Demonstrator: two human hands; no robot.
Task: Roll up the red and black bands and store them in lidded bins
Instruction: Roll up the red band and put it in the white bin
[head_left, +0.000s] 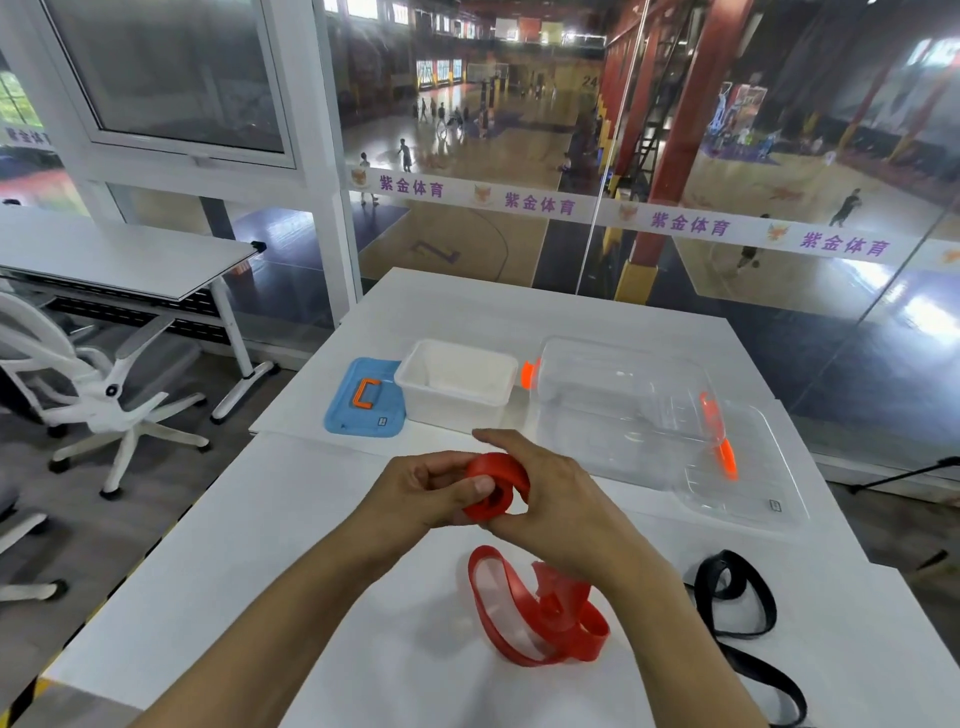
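A partly rolled red band (496, 486) is held above the white table (291, 571) between both hands. My left hand (421, 491) grips the roll with its thumb pressed on the front. My right hand (550, 493) wraps around the roll's far side. The loose rest of the red band (545, 618) lies in loops on the table below my hands. The black band (743, 608) lies unrolled at the right, running off toward the near edge. A white open bin (454, 384) stands behind, its blue lid (363, 400) lying flat to its left. A clear bin (618, 400) with orange clips stands at the right.
A clear lid (748, 467) lies against the clear bin's right side. A glass wall runs behind the table. A white office chair (104, 384) and another white desk (130, 260) stand to the left.
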